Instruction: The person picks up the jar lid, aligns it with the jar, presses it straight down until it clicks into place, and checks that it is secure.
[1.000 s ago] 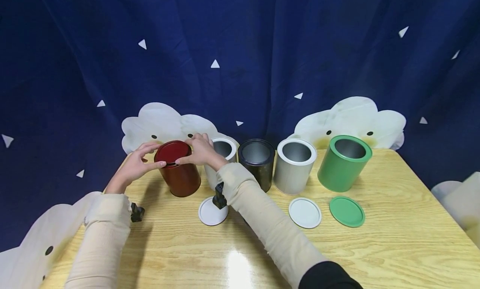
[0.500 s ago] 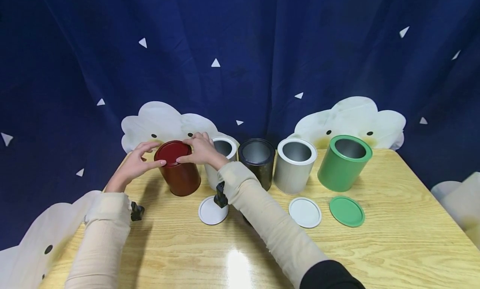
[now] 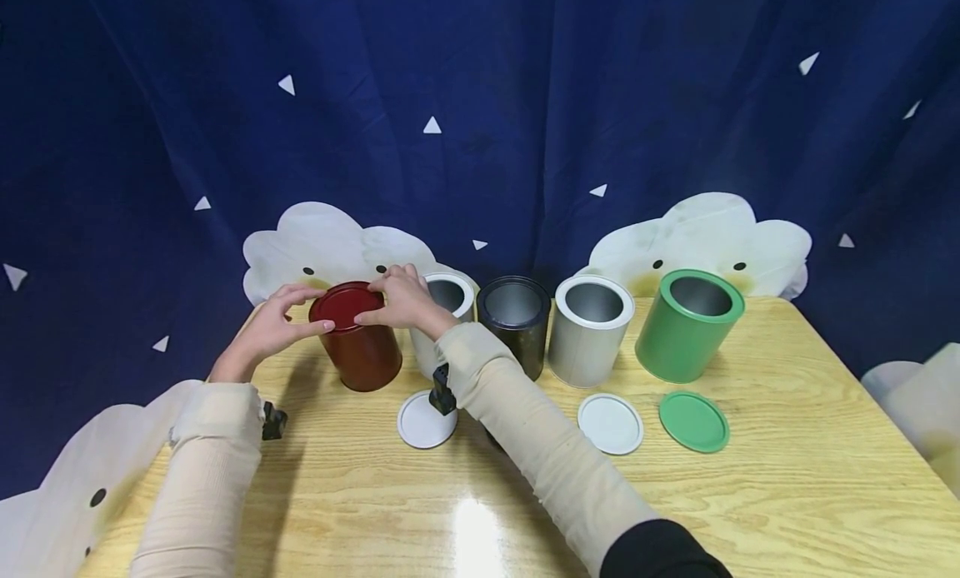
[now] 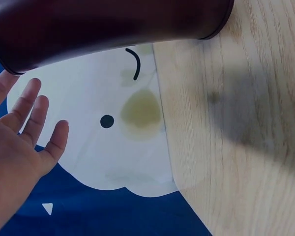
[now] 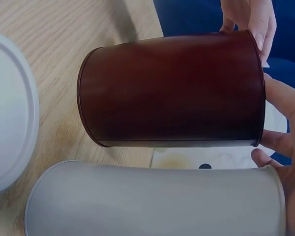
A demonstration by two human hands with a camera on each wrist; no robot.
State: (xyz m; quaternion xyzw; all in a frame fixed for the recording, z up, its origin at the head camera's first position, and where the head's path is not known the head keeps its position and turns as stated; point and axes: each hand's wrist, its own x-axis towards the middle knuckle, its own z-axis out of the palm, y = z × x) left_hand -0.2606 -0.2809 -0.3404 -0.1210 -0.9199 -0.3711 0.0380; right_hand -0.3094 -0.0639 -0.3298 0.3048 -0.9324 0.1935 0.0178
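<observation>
A dark red can [image 3: 365, 357] stands upright at the left of a row of cans, its red lid [image 3: 345, 305] on top. My left hand [image 3: 272, 326] reaches round the left of the lid, thumb at the front rim, the other fingers spread and fairly straight. From the right, my right hand [image 3: 408, 301] touches the same rim with thumb and fingertips. In the right wrist view both hands meet the can's top end, while the lid's upper face is hidden. Right beside this can is a white can [image 5: 157, 201], partly behind my right hand.
Open-topped black [image 3: 517, 336], white [image 3: 588, 349] and green [image 3: 686, 336] cans continue the row. Before them lie two white lids [image 3: 426, 424] and a green lid [image 3: 694, 422]. A dark edge shows under my right forearm. A patterned curtain [image 3: 480, 128] hangs behind the table.
The red lid has settled: a dark gap seen under its front edge one second ago no longer shows. Both hands have stayed almost in place at the rim.
</observation>
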